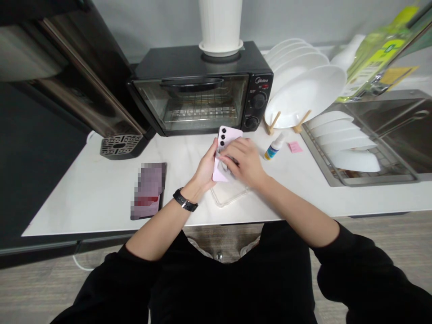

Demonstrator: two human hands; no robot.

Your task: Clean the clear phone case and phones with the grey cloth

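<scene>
A pink phone (pixel 227 136) with three camera lenses is held back side up above the white counter (pixel 101 189). My left hand (pixel 204 171), a black watch on its wrist, grips the phone's left edge. My right hand (pixel 243 161) lies over the phone's back with fingers curled, pressing what looks like a small cloth (pixel 223 165) against it. A clear phone case (pixel 231 194) lies on the counter just under my hands.
A second, dark phone (pixel 148 191) lies on the counter to the left. A small spray bottle (pixel 274 147) and a pink note (pixel 295 146) lie right of my hands. Behind stand a black toaster oven (pixel 202 90), white plates (pixel 303 90) in a rack, and a sink (pixel 388 130).
</scene>
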